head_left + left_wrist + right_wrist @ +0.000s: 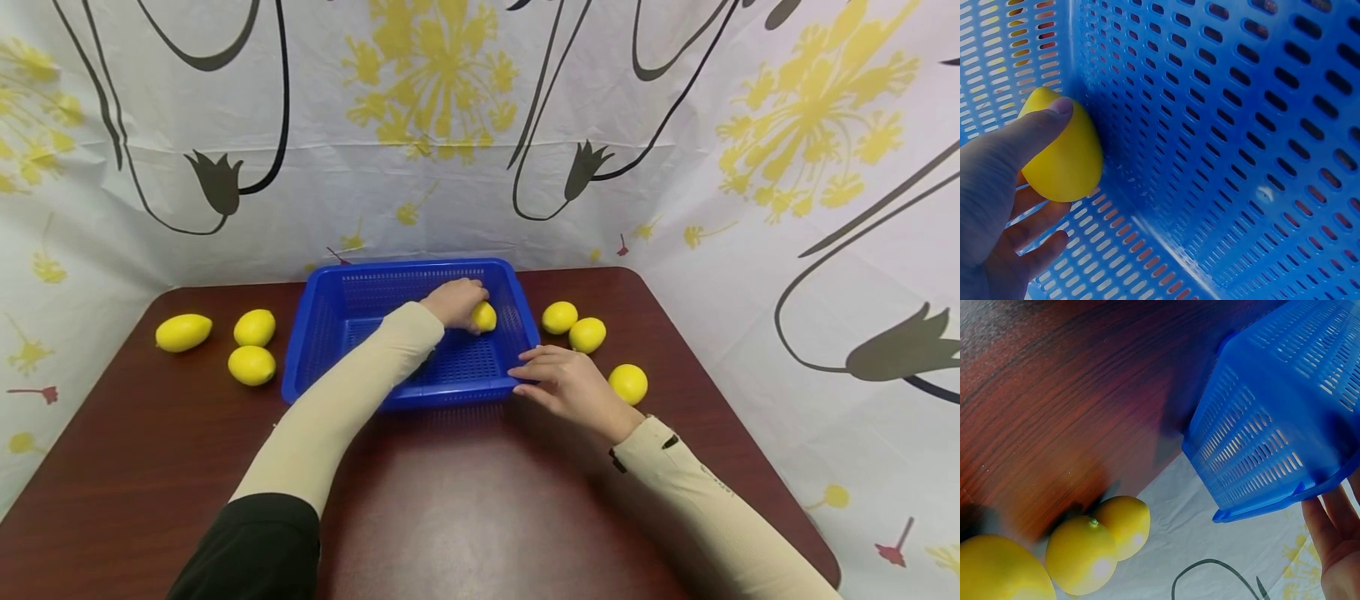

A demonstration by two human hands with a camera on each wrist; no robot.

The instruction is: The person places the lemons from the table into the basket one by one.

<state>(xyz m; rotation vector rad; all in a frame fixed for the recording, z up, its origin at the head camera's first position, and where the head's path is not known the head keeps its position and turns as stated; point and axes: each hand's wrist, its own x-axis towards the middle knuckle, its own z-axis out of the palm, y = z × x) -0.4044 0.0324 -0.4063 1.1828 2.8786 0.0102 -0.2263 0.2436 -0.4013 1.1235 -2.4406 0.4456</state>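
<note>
One lemon (pixel 485 317) sits in the left hand (pixel 454 302), fingers curled round it, near the right wall inside the basket (pixel 408 267). The right hand (pixel 573 387), fingers extended, touches the basket's near-right corner.

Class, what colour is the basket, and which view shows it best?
The basket is blue; it shows best in the head view.

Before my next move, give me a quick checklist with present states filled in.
1. Left hand gripping lemon: ok, thumb and fingers hold it.
2. Held lemon within the rim of the basket: ok.
3. Right hand touching basket: ok, at its near right corner.
4. Basket upright on table: ok.
5. Held lemon touching basket floor: cannot tell.
6. Whole basket floor visible: not ok, left arm covers part.
</note>
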